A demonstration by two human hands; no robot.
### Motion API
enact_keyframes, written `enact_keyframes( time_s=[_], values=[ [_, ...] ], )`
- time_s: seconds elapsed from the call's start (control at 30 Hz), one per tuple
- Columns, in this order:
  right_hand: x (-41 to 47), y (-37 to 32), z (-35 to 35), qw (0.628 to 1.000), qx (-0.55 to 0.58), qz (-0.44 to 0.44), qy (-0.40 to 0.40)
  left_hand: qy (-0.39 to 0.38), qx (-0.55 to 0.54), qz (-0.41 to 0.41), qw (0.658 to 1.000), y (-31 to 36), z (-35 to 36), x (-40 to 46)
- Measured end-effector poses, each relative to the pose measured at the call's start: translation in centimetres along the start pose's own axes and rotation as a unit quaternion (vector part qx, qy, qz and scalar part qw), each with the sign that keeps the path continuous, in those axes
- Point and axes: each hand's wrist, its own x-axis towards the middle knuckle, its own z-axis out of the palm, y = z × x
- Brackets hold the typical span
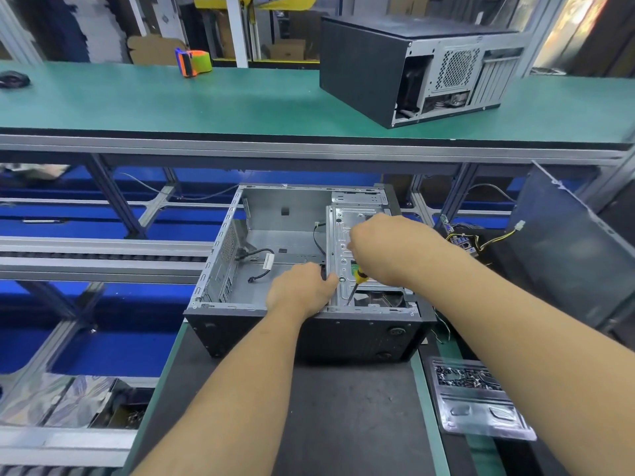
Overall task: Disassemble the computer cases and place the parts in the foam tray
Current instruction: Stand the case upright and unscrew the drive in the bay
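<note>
Open computer case (302, 269) lies on its side on dark tabletop (343, 407), straight ahead of the person. R hand (388, 249) grips yellow-handled screwdriver (357, 283), shaft angled down-left, tip at drive cage (347, 235) near case front edge. L hand (302, 290) just beside it on the left, fingers curled on cage edge, prob. bracing. R hand nearer the screw. Second case (412, 67) on green upper shelf (171, 101), well apart. Screw tray (474, 396) at right. Factory line, blue racks below.
</note>
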Motion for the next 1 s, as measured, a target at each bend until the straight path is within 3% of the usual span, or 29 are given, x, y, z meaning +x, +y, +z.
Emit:
enact_keyframes(
  time_s=[0.13,0.3,0.4,0.53,0.63,0.83,1.0],
  values=[
    [0.0,0.1,0.3,0.998,0.028,-0.052,0.019,-0.002,-0.002,-0.004,1.000,0.0,-0.1,0.0],
    [-0.6,-0.2,0.0,0.981,0.142,-0.122,-0.042,-0.010,-0.020,0.002,1.000,0.1,-0.4,-0.2],
    [-0.7,-0.6,0.2,0.983,0.151,-0.101,-0.042,-0.010,-0.017,0.005,1.000,0.0,-0.4,-0.2],
    [-0.4,-0.4,0.1,0.998,0.065,0.003,-0.013,-0.011,-0.007,0.005,1.000,0.0,-0.2,-0.1],
    [0.1,-0.2,0.4,0.999,0.036,0.024,0.017,0.001,-0.003,-0.001,1.000,0.0,0.0,0.1],
    [0.2,-0.1,1.0,0.995,0.081,-0.026,0.059,0.005,-0.008,-0.004,1.000,0.1,-0.1,0.0],
    [0.0,0.1,0.2,0.989,0.133,-0.072,-0.007,0.000,-0.001,0.000,1.000,0.1,-0.3,-0.1]
  ],
)
